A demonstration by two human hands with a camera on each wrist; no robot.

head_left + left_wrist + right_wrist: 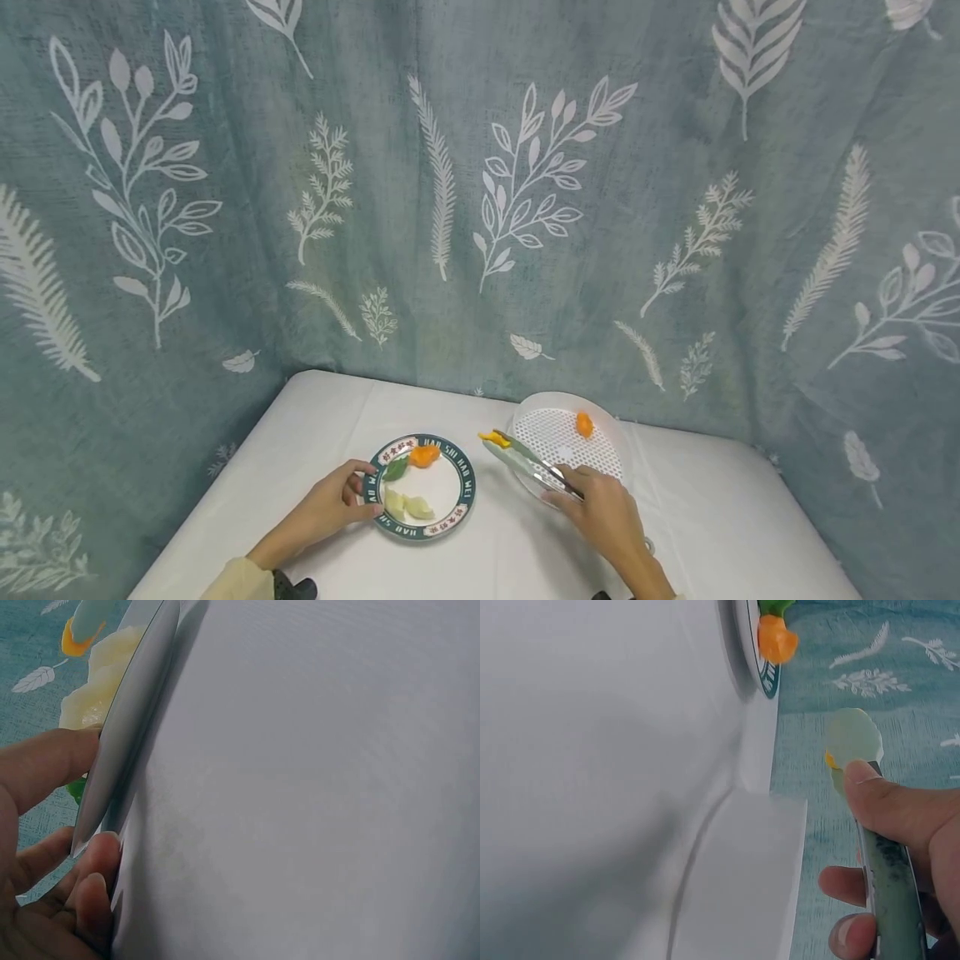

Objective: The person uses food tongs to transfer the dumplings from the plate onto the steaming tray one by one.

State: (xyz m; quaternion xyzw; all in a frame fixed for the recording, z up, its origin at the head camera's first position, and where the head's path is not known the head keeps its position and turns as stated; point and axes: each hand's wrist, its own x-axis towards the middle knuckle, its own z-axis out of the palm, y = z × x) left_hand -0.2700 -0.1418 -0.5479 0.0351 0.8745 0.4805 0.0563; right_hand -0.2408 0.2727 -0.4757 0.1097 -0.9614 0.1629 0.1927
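The left hand [330, 497] gripped a plate [467, 485] between fingers; the right hand [603, 510] clasped tongs [895, 896], a yellow piece [496, 438] beyond its fingertips.

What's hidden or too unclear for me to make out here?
- Head view: the right hand hides the rear of the tongs.
- Left wrist view: the left hand and the edge-on plate hide most of the green piece.
- Right wrist view: the tongs cover most of the yellow piece; the bottom edge cuts off the basket.
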